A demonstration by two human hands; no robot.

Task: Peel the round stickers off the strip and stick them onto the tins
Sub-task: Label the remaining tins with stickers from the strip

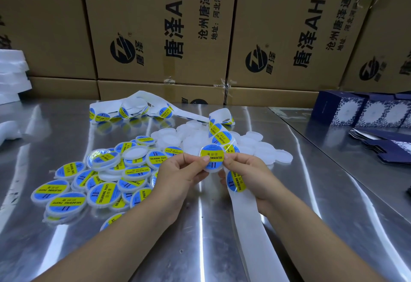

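Both hands hold one round white tin (212, 159) above the metal table; a blue and yellow sticker covers its top. My left hand (180, 171) pinches the tin's left edge with thumb on the sticker. My right hand (244, 171) pinches the right edge and also holds the white sticker strip (236, 181), which runs under the palm toward me and curls away to the far coil (124, 109). Several stickered tins (89, 181) lie piled on the left. Several plain white tins (255, 146) lie behind my hands.
Brown cardboard boxes (155, 25) wall off the back of the steel table (222, 248). Dark blue patterned boxes (355, 110) and flat blue cartons (387, 148) sit at the right. White foam pieces (12, 72) are stacked at the far left.
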